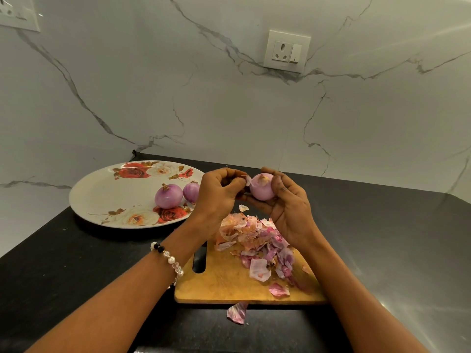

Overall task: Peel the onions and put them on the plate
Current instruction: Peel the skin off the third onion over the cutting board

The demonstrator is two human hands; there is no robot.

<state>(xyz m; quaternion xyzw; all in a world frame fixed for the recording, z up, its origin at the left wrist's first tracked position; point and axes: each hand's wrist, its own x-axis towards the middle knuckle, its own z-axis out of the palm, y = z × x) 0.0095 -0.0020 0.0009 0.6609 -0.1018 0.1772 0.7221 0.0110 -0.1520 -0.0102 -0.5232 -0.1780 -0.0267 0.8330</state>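
Observation:
My right hand (288, 207) cups a pale purple onion (262, 188) above the far end of the wooden cutting board (224, 281). My left hand (219, 192) pinches a small flap of skin (246, 180) at the onion's left side. Two peeled purple onions, a larger one (168, 196) and a smaller one (191, 191), lie on the right part of a white plate with a rose pattern (102, 194), left of my hands. A heap of pink and orange onion skins (257, 240) lies on the board below the held onion.
The board sits on a black counter (63, 271). One loose skin piece (237, 313) lies on the counter in front of the board. A marble wall with a power socket (286, 50) stands behind. My left wrist wears a bead bracelet (169, 259).

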